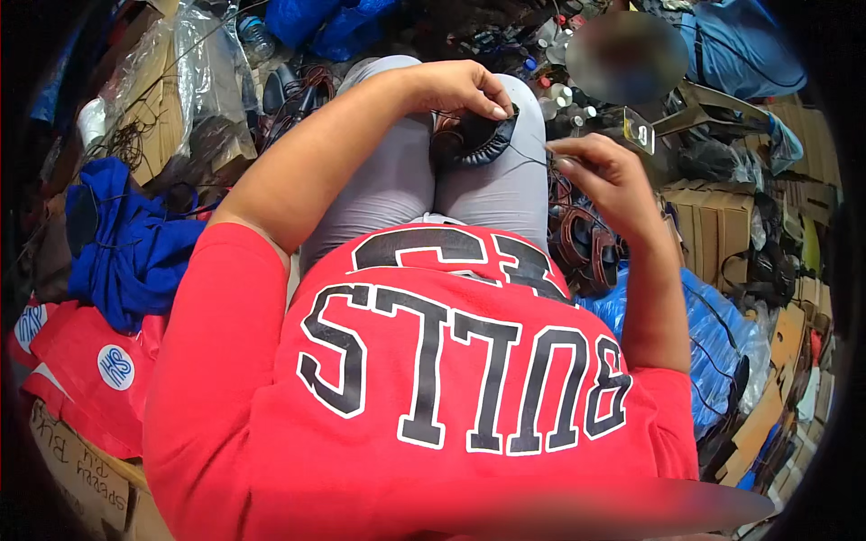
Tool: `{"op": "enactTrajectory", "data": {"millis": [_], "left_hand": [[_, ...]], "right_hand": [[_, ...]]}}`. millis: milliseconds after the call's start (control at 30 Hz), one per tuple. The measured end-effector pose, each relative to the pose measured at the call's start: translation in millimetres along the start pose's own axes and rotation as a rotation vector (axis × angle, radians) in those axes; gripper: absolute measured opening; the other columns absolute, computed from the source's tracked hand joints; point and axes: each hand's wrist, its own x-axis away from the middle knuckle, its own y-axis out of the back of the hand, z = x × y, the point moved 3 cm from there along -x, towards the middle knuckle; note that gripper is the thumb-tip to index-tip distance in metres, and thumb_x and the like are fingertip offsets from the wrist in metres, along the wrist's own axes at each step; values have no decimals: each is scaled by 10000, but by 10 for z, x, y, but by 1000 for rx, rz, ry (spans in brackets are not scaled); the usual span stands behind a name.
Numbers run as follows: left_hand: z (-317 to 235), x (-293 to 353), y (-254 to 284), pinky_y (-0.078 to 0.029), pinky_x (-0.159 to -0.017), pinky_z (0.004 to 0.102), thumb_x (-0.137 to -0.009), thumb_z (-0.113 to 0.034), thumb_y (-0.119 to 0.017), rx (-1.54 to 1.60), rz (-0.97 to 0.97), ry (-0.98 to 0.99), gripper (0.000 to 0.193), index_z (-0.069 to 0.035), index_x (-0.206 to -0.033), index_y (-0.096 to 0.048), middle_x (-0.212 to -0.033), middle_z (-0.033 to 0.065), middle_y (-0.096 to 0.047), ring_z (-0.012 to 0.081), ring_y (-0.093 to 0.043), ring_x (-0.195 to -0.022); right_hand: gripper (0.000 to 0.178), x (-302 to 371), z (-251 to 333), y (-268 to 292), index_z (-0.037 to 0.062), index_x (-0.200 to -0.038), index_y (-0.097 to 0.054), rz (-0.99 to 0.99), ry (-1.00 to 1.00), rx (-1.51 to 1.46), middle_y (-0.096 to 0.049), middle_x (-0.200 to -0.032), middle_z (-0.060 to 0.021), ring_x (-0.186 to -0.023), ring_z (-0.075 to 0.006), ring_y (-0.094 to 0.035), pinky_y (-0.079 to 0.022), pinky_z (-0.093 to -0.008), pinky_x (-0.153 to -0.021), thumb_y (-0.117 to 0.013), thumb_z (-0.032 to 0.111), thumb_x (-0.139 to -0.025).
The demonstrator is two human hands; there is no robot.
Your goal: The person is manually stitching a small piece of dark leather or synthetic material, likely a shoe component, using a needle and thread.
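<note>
Over my knees lies a black leather shoe upper [484, 151] with a puckered edge and a brownish inner side. My left hand [469, 88] pinches its far edge between thumb and fingers. A thin dark thread [528, 155] runs from the leather toward my right hand [606, 171], which is raised off my right knee. The right fingers are pressed together around the thread; whether a needle is also between them is too small to tell. Parts of the upper are hidden behind my left fingers.
Brown and black shoe parts [586, 239] lie beside my right leg. Several small bottles [568, 104] stand beyond the right knee, near another person in blue clothing [744, 50]. Cardboard [713, 225] and blue plastic [708, 338] are at right; a blue cloth [135, 243] is at left.
</note>
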Motion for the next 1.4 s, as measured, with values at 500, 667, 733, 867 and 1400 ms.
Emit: {"op": "enactTrajectory", "data": {"millis": [500,667,733,867,1400], "left_hand": [[-22,84,0,-460,-763,224,-800,-91,-650,-25,97,-56,286,-22,-1077,-655,-920,32,-668,89,-587,-811],[22,60,13,-458,-760,223,-800,-90,-646,-33,89,-54,282,-22,-1074,-657,-921,28,-667,91,-585,-804],[27,37,14,-456,-768,223,-799,-92,-648,-13,110,-45,280,-22,-1070,-659,-924,27,-667,93,-585,-814],[39,-25,13,-446,-808,235,-801,-102,-653,-11,116,-39,267,-24,-1056,-664,-928,24,-667,99,-585,-852],[80,-133,5,-446,-774,215,-783,-162,-693,-7,157,-4,312,-11,-1053,-653,-906,18,-657,85,-578,-828]], "right_hand": [[176,-275,2,-262,79,-925,-699,-25,-17,351,-614,-781,-135,-696,-267,-612,-479,-324,-666,-613,118,-776],[180,-256,73,-298,78,-916,-699,-43,-35,384,-624,-804,-144,-733,-279,-624,-485,-333,-683,-614,112,-761],[181,-248,48,-310,76,-914,-698,-51,-46,385,-626,-808,-147,-741,-282,-626,-486,-335,-687,-614,111,-758],[162,-266,-44,-354,83,-912,-697,-93,0,335,-617,-801,-130,-724,-265,-617,-477,-326,-676,-633,105,-765],[167,-366,-165,-277,106,-952,-697,21,59,301,-574,-765,-45,-689,-140,-557,-443,-264,-645,-653,83,-793]]}}
